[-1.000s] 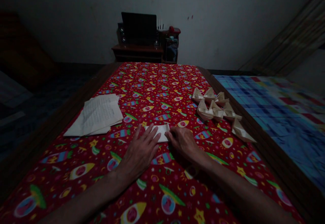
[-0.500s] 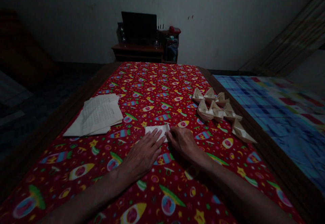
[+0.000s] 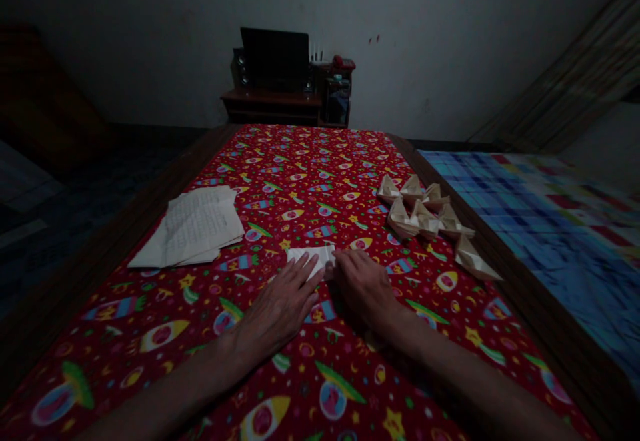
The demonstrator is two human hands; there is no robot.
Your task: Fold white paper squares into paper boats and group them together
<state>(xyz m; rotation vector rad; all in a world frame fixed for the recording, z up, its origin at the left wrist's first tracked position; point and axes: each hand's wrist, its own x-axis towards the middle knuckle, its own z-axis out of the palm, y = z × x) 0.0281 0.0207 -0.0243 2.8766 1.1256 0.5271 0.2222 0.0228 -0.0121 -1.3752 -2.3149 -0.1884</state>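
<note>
The white folded paper (image 3: 320, 252) lies flat on the red patterned tablecloth (image 3: 320, 174), in front of the person and near the middle of the table's width. Its long axis goes from left to right, across the table, so its short ends point to the left and to the right. The far long edge is visible and almost level; much of the near part is covered by the hands.

The left hand (image 3: 285, 301) rests on the paper with the palm down. Its fingers are stretched, with small gaps between them, and they point forward and a little to the right, slanting over the long axis. This hand is not closed around anything. The right hand (image 3: 367, 288) has bent fingers, which stand together at the right short end of the paper and touch it. Whether the thumb and fingers pinch this end, one cannot tell.

To the left, well apart from the hands, lies a stack of sheets (image 3: 200, 228) with writing on the top one. To the right, several folded paper pieces (image 3: 423, 211) with raised points are grouped close together near the table's right edge.
</note>
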